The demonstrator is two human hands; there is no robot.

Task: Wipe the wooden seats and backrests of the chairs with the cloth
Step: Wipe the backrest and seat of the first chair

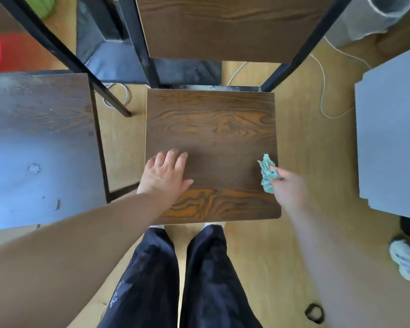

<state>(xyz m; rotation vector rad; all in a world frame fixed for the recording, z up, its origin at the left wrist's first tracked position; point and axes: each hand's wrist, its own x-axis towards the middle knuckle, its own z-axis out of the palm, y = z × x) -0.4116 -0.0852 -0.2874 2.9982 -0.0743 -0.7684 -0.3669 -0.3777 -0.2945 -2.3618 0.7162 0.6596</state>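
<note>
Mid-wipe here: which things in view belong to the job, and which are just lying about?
For the job:
cloth in right hand
left hand flat on seat
backrest
dusty seat at left

Lying about:
cord
ring on floor
grey board
shoe

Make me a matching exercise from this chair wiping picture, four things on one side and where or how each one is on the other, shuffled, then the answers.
Column one
1. left hand
2. cloth
3. left-side chair seat
4. white cable

Column two
A. dusty, grey-streaked
B. flat on the middle seat
C. lying on the floor
D. bunched in the right hand

Pairs: 1-B, 2-D, 3-A, 4-C
</note>
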